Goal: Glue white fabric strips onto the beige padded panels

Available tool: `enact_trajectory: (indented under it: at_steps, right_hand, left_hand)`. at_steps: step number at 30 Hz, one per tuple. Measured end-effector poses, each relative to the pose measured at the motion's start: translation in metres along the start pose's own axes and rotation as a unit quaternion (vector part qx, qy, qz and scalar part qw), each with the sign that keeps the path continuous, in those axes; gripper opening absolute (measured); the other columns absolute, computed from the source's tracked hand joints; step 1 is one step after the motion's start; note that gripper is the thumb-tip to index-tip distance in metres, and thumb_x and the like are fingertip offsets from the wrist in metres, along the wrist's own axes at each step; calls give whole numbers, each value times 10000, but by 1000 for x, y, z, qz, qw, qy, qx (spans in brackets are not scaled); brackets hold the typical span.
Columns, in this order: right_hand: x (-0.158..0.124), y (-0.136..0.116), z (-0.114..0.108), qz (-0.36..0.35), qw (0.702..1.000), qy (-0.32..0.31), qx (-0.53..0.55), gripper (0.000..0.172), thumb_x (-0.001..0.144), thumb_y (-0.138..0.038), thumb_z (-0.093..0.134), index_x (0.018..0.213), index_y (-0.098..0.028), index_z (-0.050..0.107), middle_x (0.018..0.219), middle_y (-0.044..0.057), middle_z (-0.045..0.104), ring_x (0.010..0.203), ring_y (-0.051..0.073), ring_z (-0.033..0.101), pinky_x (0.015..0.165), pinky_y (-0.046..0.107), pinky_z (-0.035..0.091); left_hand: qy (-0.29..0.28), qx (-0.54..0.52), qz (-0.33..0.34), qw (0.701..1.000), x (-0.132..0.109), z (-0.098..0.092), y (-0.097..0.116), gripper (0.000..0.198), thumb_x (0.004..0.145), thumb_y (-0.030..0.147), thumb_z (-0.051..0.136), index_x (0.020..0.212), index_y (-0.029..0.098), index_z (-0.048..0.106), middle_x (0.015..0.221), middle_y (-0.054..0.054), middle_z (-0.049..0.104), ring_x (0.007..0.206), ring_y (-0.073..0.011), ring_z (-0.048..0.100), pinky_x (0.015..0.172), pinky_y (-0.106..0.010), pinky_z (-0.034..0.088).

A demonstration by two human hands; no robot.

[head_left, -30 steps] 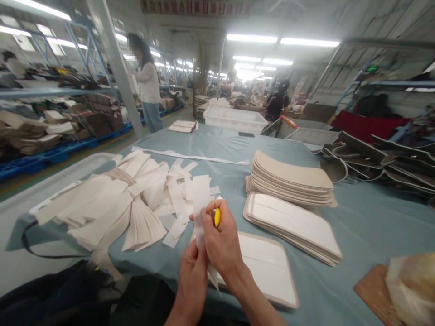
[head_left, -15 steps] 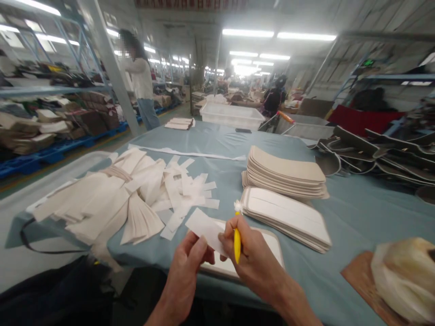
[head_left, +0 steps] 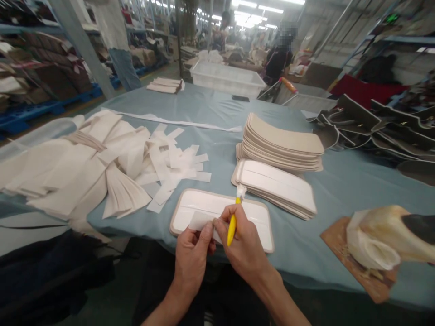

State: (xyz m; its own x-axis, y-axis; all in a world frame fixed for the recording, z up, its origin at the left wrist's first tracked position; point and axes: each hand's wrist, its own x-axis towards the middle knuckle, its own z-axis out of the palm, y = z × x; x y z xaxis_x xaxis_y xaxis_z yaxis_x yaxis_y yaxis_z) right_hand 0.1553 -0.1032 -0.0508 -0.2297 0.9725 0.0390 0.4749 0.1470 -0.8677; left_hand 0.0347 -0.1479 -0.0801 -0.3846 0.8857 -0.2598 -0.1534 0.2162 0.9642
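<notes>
Left hand [head_left: 192,253]: I am pinching the white strip [head_left: 200,221] at its near end, thumb against forefinger;
Right hand [head_left: 243,246]: I am gripping the yellow tool [head_left: 232,227], fingers curled shut around it, thumb touching the strip;
Placement: the strip is lying on the bordered panel [head_left: 258,224], at the near edge of the table [head_left: 340,203];
Beyond: a panel stack [head_left: 275,188] is sitting right; paper scraps [head_left: 170,163] are lying left.

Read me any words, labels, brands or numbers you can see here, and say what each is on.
No text can be read.
The green lit sign high on the right is too blurred.
The nearest white pad, the white strip and the yellow-handled tool show no print.
</notes>
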Motion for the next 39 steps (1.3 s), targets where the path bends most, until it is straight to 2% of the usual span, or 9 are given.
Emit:
enact_trajectory:
  at_steps: [3, 5, 7, 9, 11, 13, 18, 25, 39]
  right_hand:
    - [15, 3, 7, -15, 1000, -20, 6, 149, 923, -370, 575, 912, -260, 476, 650, -68, 526, 561, 157, 522, 577, 256, 349]
    - [25, 6, 10, -23, 999, -39, 5, 152, 916, -369, 576, 910, -260, 471, 670, -63, 527, 586, 163, 522, 602, 263, 353]
    - [34, 9, 12, -27, 998, -60, 1, 155, 913, -373, 575, 915, -260, 469, 690, -58, 531, 604, 168, 517, 625, 271, 358]
    - [40, 10, 14, -30, 997, -78, -7, 162, 909, -379, 578, 924, -260, 468, 717, -50, 545, 614, 171, 514, 640, 277, 363]
    - [43, 10, 17, -38, 995, -87, -22, 165, 903, -381, 578, 930, -261, 467, 737, -42, 559, 620, 176, 516, 642, 279, 359]
    - [45, 9, 22, -54, 993, -94, -41, 162, 900, -383, 570, 932, -264, 464, 735, -39, 563, 619, 181, 516, 632, 276, 350]
    - [52, 9, 32, -74, 988, -93, -96, 141, 921, -394, 537, 953, -267, 484, 714, -36, 581, 621, 193, 554, 621, 267, 349]
    - [60, 11, 39, -45, 972, -107, -203, 131, 916, -344, 547, 1013, -268, 504, 752, -20, 642, 682, 227, 639, 651, 276, 324]
    - [62, 3, 44, -2, 954, -124, -271, 167, 951, -293, 614, 1091, -263, 527, 838, -2, 725, 788, 253, 703, 653, 280, 294]
  left_hand:
    - [-24, 81, 46, 995, 0, -14, -2, 466, 885, 620, 625, 723, 184, 658, 558, -16, 640, 494, -152, 579, 510, -268, 468]
    - [-11, 186, 154, 970, 0, -28, -5, 293, 941, 467, 616, 904, 192, 711, 683, -7, 704, 589, -156, 636, 590, -274, 507]
    - [23, 300, 301, 905, 1, -44, -9, 165, 957, 315, 626, 1055, 217, 716, 863, -10, 757, 772, -172, 689, 760, -302, 538]
    - [40, 388, 404, 827, 5, -58, -13, 148, 960, 219, 626, 1086, 217, 704, 990, -25, 765, 930, -198, 683, 898, -340, 513]
    - [41, 444, 435, 782, 9, -68, -17, 145, 961, 175, 623, 1088, 201, 687, 1044, -46, 753, 999, -223, 653, 937, -366, 486]
    - [39, 477, 434, 763, 12, -74, -21, 144, 957, 157, 629, 1090, 189, 673, 1066, -61, 740, 1038, -243, 629, 934, -381, 472]
    - [30, 483, 425, 765, 15, -77, -28, 180, 944, 129, 646, 1117, 175, 658, 1128, -83, 711, 1109, -253, 599, 986, -400, 462]
    - [30, 468, 417, 779, 15, -75, -27, 154, 949, 138, 646, 1098, 176, 645, 1106, -79, 704, 1095, -245, 601, 981, -400, 476]
    - [12, 456, 414, 788, 17, -82, -29, 191, 936, 126, 663, 1121, 170, 647, 1121, -87, 703, 1090, -236, 622, 986, -401, 494]
